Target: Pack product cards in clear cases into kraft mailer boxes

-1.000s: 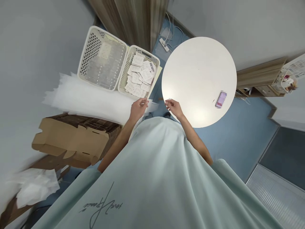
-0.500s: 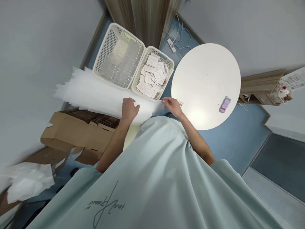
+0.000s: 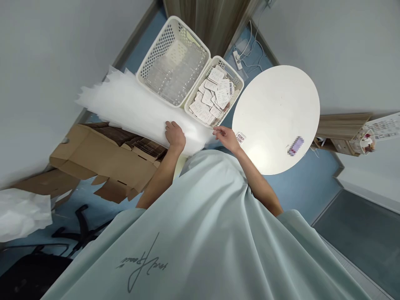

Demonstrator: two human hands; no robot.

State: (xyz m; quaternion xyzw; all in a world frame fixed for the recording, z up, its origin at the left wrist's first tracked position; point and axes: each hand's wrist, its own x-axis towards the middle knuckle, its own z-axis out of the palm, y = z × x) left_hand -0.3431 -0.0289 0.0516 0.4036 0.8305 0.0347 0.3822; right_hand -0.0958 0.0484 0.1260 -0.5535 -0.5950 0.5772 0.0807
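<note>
A stack of thin white packing sheets [image 3: 134, 104] lies in front of me, its left ends ragged and fanned out. My left hand [image 3: 175, 136] rests palm down on the stack, fingers loosely apart. At the right end of the stack, the fingers of my right hand [image 3: 226, 138] are pinched at the edge of the top sheet; the fingertips are small in view. Just beyond that hand is a white basket [image 3: 187, 109] holding many loose printed cards [image 3: 208, 98]. Beside my right wrist, a small printed card [image 3: 241, 138] lies on the round white table [image 3: 275, 108].
A larger white basket [image 3: 140, 68] with clear plastic cases [image 3: 175, 75] adjoins the card basket. Flattened brown cartons [image 3: 93, 154] stand at left. A blurred purple object [image 3: 295, 146] is on the round table. A power strip [image 3: 237, 60] and a black chair [image 3: 34, 266] are on the floor.
My view has shifted. My left hand has come down onto the sheets and its fingers point further left. The right hand stays at the sheet edge, slightly nearer the card basket.
</note>
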